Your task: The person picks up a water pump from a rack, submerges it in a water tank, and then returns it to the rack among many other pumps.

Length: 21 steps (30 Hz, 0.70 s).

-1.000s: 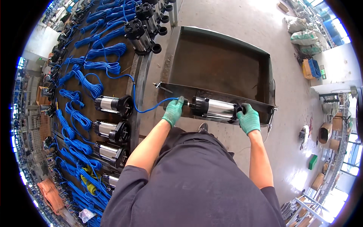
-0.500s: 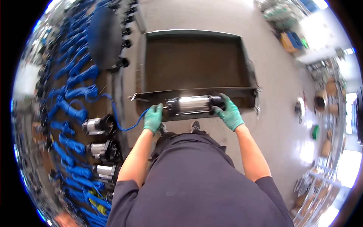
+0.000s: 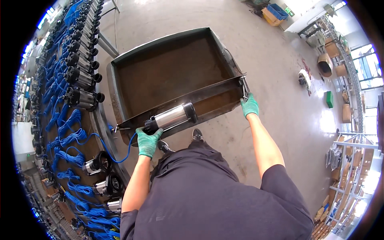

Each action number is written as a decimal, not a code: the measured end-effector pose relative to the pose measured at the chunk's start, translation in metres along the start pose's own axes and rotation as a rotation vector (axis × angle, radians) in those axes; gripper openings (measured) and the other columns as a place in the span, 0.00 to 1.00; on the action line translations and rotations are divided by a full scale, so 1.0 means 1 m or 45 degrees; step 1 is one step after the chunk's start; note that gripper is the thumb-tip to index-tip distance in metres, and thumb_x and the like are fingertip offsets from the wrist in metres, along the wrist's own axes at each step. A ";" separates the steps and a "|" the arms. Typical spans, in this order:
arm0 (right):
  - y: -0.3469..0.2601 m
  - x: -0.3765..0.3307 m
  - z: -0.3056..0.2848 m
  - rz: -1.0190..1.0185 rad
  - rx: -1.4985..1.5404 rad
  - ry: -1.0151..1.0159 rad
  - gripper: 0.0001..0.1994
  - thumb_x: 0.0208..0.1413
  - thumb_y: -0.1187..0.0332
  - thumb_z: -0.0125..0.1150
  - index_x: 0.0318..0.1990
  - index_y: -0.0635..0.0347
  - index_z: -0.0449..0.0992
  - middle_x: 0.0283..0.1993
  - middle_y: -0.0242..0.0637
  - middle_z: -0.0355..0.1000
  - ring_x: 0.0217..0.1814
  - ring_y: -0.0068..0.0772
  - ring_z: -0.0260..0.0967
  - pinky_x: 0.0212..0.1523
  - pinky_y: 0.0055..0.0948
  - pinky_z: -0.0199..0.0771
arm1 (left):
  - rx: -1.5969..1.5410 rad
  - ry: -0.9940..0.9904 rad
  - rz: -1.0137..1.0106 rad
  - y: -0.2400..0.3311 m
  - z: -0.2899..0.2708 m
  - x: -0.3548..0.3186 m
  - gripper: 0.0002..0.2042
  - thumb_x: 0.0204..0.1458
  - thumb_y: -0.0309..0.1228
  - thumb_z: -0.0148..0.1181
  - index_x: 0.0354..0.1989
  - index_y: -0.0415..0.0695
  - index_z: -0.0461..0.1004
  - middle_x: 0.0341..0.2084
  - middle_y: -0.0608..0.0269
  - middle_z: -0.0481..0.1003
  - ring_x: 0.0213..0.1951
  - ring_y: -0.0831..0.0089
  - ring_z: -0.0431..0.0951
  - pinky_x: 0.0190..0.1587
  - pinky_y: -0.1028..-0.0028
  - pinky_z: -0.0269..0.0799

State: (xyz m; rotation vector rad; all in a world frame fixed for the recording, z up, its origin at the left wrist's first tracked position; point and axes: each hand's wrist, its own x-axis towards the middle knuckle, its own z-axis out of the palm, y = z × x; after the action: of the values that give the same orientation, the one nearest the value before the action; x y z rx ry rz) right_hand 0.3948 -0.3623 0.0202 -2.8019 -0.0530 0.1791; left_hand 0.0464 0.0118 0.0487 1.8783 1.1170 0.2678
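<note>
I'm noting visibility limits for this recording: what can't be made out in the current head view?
In the head view:
- Silver-and-black cylinder: underside, hidden by its own body.
- Left hand: any contact beneath the cylinder, which hides it.
- Right hand: whether it grips the metal fitting; contact too small.
- Clutter along the left rim: blurred, too small.

Green gloves (image 3: 147, 144), silver cylinder (image 3: 172, 117) with black ends, blue cable (image 3: 119, 161), brown tray (image 3: 168, 72), charcoal shirt (image 3: 216, 188)

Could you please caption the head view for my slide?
Gloved left hand gripping a silver cylinder, right hand at a metal tank.
</note>
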 end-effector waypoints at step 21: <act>-0.119 -0.078 -0.002 -0.412 0.888 -0.871 0.12 0.68 0.66 0.60 0.52 0.62 0.81 0.42 0.40 0.83 0.35 0.30 0.77 0.40 0.32 0.78 | 0.062 -0.005 -0.047 0.022 -0.003 -0.006 0.32 0.48 0.35 0.83 0.49 0.35 0.63 0.36 0.54 0.79 0.36 0.67 0.78 0.44 0.66 0.77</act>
State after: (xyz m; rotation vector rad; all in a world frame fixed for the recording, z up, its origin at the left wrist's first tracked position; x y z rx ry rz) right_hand 0.3154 -0.2547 0.0705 -1.9006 -0.4934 0.8726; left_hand 0.0543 0.0054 0.0691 1.8980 1.1639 0.2177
